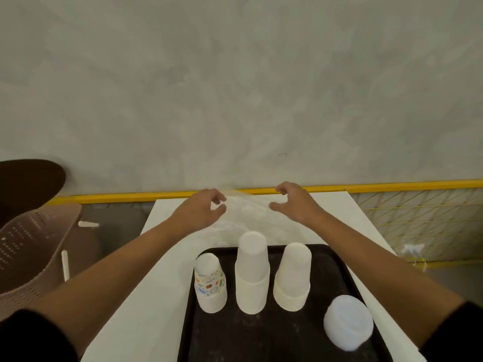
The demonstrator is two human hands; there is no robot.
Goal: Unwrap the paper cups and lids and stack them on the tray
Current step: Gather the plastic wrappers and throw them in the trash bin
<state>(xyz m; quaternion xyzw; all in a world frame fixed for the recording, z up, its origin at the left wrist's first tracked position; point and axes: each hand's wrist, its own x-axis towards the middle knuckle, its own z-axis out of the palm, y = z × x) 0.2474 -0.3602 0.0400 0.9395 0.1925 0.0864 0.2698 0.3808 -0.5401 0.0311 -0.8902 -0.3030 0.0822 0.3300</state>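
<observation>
Beyond the tray: a clear wrapper [248, 209] hangs stretched between the two hands over the far end of the white table [130, 296], near the yellow rail [392, 186]. It looks empty from where I stand.
Left hand [206, 207]: thumb and fingertips curled together, pinching the wrapper's left edge.
Right hand [294, 202]: fingers hooked over the wrapper's right end with the thumb underneath. Whether they actually grip the film I cannot tell, as it is too sheer there.
Tray [261, 335]: black, close to the person. It carries a printed cup stack [210, 283], a tall white cup stack [252, 273] and a shorter white cup stack [292, 278], all upside down in a row, each standing apart from its neighbour.
Lid stack [349, 322]: on the tray's right side, nearer the person than the cups.
Off to the left: a perforated basket [34, 252] beside the table.
How the wrapper handles: I judge it nearly weightless, limp and slippery. It will cling and crumple, so a pinch at the edges suits it.
How the cups handle: light, with thin walls that would dent under a squeeze. The tall stack looks easy to tip, so take hold low, around the nested rims.
How the lids handle: light and thin, and likely to slide apart. Grasp the pile around its sides.
Progress: by my reckoning the unwrapping is nearly done, with only the wrapper left to put aside.
</observation>
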